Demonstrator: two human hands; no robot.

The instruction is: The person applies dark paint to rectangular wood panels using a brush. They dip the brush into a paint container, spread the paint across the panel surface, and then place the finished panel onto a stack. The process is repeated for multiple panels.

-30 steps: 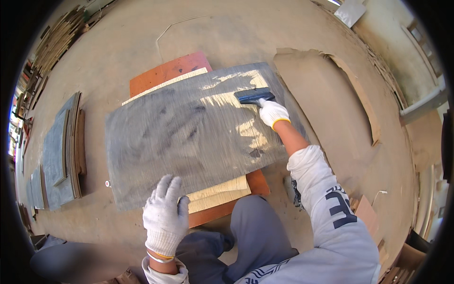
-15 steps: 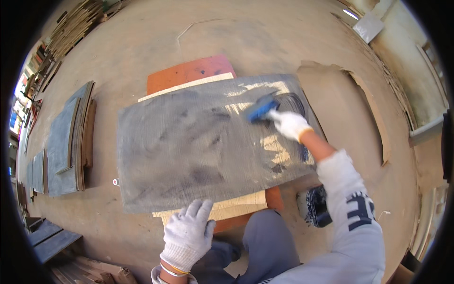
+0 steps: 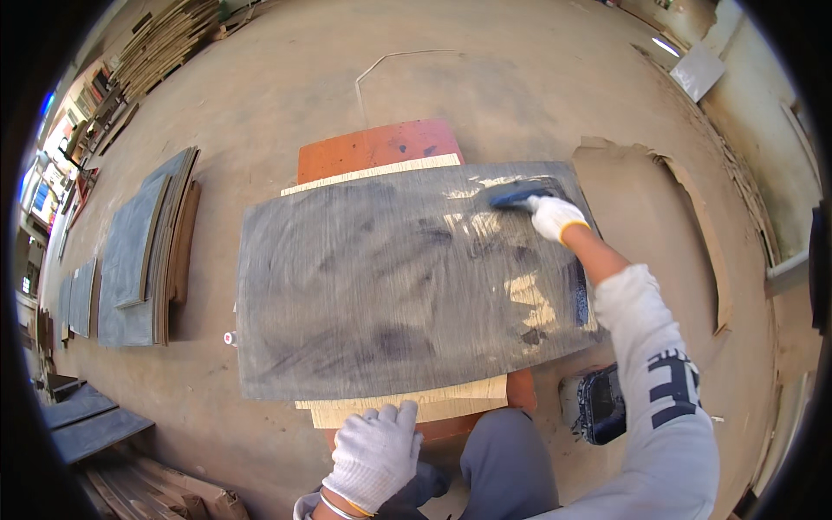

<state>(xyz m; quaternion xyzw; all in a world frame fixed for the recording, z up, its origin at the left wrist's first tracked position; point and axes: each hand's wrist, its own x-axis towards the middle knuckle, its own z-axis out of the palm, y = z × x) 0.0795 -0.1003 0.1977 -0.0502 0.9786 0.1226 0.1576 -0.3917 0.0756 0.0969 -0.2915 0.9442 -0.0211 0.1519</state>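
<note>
A wide wooden sheet [image 3: 347,286] lies in front of me, mostly coated dark grey with swirled streaks. Pale bare patches [image 3: 530,299] show toward its right side. In a white knit glove, my right hand [image 3: 555,217] closes on a blue brush [image 3: 520,194], which presses against the far right part of the sheet. My left hand [image 3: 377,455], also gloved, hovers at the near edge with loosely bent fingers and nothing visible in it. Beneath the coated sheet, pale sheets [image 3: 442,406] and a reddish-orange board [image 3: 381,143] stick out.
A black tray [image 3: 600,406] with dark smears sits on the floor by my right forearm. Dark grey panels [image 3: 130,251] lean in a stack on the left. Torn brown cardboard [image 3: 693,204] lies to the right. More boards [image 3: 165,48] are piled at the far left.
The brush and my right hand have moved across the far right part of the sheet, and dark coating covers more of the pale patch there. My left fingers bend more.
</note>
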